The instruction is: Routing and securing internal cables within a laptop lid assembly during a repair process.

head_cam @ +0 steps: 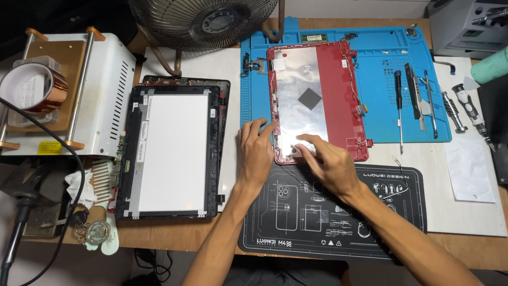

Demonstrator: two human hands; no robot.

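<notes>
A red laptop lid shell [341, 90] lies inside-up on a blue work mat [386, 63], lined with silver foil [296, 95] bearing a small dark square. My left hand [255, 153] rests flat beside the shell's near left corner, its fingertips touching the red rim. My right hand [328, 161] lies over the near edge, with the index finger pressing on the foil near the bottom. Neither hand grips anything. A thin cable runs along the shell's right side.
A detached screen panel [172, 153] in a black frame lies to the left. A black printed mat [338, 217] sits under my wrists. Screwdrivers and tweezers [418, 100] line the blue mat's right. A fan [203, 21], a white machine [106, 90] and a tape roll [34, 87] stand behind.
</notes>
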